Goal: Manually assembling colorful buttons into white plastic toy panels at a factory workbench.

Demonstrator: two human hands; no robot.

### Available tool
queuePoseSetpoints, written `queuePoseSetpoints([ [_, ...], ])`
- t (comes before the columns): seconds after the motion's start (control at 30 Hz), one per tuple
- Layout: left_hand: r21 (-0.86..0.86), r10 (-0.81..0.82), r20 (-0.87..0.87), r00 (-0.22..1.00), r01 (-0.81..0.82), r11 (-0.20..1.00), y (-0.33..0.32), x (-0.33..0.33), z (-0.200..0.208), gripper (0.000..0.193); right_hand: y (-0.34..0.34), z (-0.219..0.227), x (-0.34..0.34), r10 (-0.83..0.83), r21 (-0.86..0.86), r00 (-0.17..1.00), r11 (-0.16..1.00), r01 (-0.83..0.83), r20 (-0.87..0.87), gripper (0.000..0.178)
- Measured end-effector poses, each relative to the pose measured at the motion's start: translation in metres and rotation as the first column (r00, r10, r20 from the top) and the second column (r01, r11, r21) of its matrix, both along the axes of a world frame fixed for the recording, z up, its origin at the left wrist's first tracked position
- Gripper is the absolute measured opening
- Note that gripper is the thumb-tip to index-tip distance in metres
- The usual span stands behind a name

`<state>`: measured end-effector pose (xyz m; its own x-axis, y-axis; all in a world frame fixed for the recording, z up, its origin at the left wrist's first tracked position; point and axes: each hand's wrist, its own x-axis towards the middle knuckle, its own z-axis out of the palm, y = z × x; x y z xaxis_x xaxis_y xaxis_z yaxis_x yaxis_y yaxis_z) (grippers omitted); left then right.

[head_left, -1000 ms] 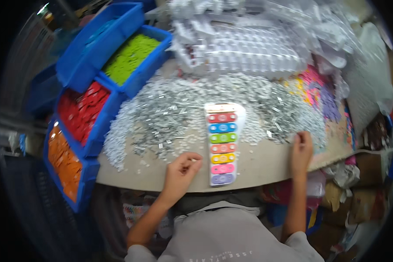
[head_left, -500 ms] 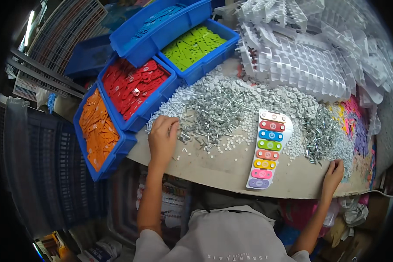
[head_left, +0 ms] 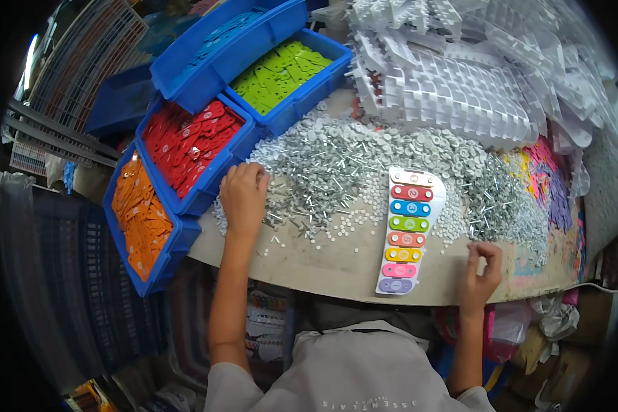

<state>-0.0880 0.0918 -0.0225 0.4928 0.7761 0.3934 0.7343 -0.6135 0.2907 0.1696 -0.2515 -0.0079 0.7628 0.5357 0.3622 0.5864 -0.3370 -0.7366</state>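
Observation:
A toy xylophone (head_left: 408, 239) lies on the table in front of me: a white base with a row of coloured bars, most bearing white round caps at their ends. My left hand (head_left: 244, 199) is at the left edge of the pile of small white plastic pieces (head_left: 271, 151), its fingers curled together; whatever they grip is hidden. To the right of the xylophone, my right hand (head_left: 481, 278) is raised at the table's front edge with thumb and fingers bent into a pinch. Anything between those fingertips is too small to name.
Blue bins hold orange bars (head_left: 139, 220), red bars (head_left: 192, 147), green bars (head_left: 281, 74) and blue bars (head_left: 220, 41). Metal pins (head_left: 316, 175) and white washers (head_left: 453, 147) heap across the table. White plastic bases (head_left: 460, 99) are stacked behind; pink and purple pieces (head_left: 546, 168) lie far right.
My right hand has moved left from the right-hand pin pile toward the xylophone. My left hand stays by the white pieces. The whole view has shifted slightly.

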Motion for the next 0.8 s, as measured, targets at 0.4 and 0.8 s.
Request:
queuePoseSetpoints([
  [0.4, 0.099, 0.017, 0.033, 0.999, -0.020, 0.995, -0.010, -0.002, 0.003, 0.007, 0.037, 0.009, -0.040, 0.309, 0.000, 0.951, 0.951, -0.309, 0.002, 0.017],
  [0.8, -0.699, 0.089, 0.714, 0.694, 0.713, 0.050, -0.151, 0.039, 0.032, 0.021, 0.028, 0.004, -0.050, 0.431, -0.054, 0.902, 0.902, -0.429, 0.021, 0.023],
])
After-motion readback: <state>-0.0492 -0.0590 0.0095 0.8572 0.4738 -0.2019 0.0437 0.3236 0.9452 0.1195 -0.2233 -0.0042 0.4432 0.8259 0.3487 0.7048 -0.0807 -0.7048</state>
